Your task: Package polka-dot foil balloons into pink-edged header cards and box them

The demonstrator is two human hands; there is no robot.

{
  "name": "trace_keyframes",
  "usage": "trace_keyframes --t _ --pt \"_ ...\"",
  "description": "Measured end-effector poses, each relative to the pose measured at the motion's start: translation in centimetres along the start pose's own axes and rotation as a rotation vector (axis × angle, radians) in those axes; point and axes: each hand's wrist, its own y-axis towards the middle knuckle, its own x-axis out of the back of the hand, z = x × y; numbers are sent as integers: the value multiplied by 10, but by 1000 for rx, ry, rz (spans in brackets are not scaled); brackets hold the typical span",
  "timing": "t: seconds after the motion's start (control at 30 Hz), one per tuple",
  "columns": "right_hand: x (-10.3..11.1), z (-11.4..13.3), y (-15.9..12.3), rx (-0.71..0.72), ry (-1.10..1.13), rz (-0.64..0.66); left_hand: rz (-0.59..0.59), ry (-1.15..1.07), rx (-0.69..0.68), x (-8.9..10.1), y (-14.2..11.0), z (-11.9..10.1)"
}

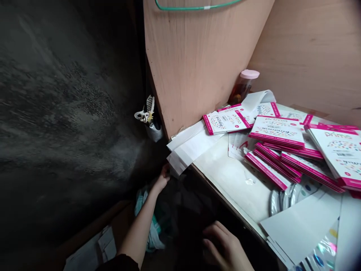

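My left hand (163, 177) reaches down into the dark gap beside the table, its fingers closed at the lower edge of a stack of white paper strips (186, 148) that hangs over the table corner. What the fingers grip is hard to make out. My right hand (222, 246) hovers low in front of the table edge (225, 199), fingers spread and slightly curled, holding nothing. Stacks of white-and-pink printed booklets (278, 130) lie fanned across the tabletop to the right.
A pink-lidded jar (244, 84) stands at the back against the plywood wall (197, 56). White sheets (299, 226) and shiny sticker sheets (324, 252) lie at the front right. A hair claw clip (146, 111) hangs in a holder on the partition's edge. Bags and cardboard fill the dark floor.
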Motion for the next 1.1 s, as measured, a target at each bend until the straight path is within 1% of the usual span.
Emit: trace_keyframes --t 0.03,0.1,0.2,0.23,0.3,0.4,0.43,0.47,0.53,0.57,0.6,0.63,0.67,0.7,0.73,0.77,0.8,0.87,0.9,0.93,1.0,1.03,1.07,1.1 --pt "-14 -7 15 14 -38 51 57 -2 26 1 -3 0" --pt "-34 -27 40 -59 -89 27 180 -6 73 5 -14 -6" --pt "-52 -53 63 -147 -35 20 346 -25 124 13 -45 -31" --pt "-56 -56 67 -145 12 33 379 -35 134 15 -57 -42" --pt "-62 -51 72 -81 112 84 394 -75 140 19 -78 -66" --pt "-67 -22 68 93 211 156 319 -184 106 19 -98 -99" --pt "-66 -9 65 142 218 149 277 -208 81 18 -104 -108" --pt "-64 5 60 171 205 106 220 -208 44 16 -110 -117" --pt "-57 30 51 198 94 -69 40 -109 -82 11 -126 -132" --pt "-54 42 48 217 -15 -182 -50 -27 -156 8 -137 -139" --pt "-52 53 45 242 -150 -287 -107 54 -215 5 -150 -146" --pt "-50 63 44 274 -290 -378 -105 112 -247 1 -162 -153" --pt "-51 72 43 303 -418 -450 -46 122 -236 -3 -174 -159" --pt "-53 79 43 340 -516 -493 44 81 -179 -8 -183 -163" --pt "-56 85 43 379 -575 -507 131 -3 -86 -12 -190 -166" --pt "-59 90 43 428 -598 -487 177 -111 21 -16 -194 -168" --pt "-61 94 42 477 -591 -443 174 -222 127 -20 -195 -167" --pt "-59 98 38 522 -504 -332 83 -400 282 -26 -188 -162" --pt "-54 98 36 504 -447 -303 50 -463 320 -27 -183 -159" --pt "-46 98 34 463 -399 -317 38 -516 338 -28 -178 -155" --pt "-24 95 32 369 -338 -435 64 -602 360 -28 -169 -150" --pt "-12 94 33 346 -325 -485 86 -627 377 -28 -167 -150" --pt "-1 92 36 341 -310 -497 101 -635 399 -28 -166 -150" --pt "9 90 39 346 -279 -465 102 -626 424 -27 -166 -151"
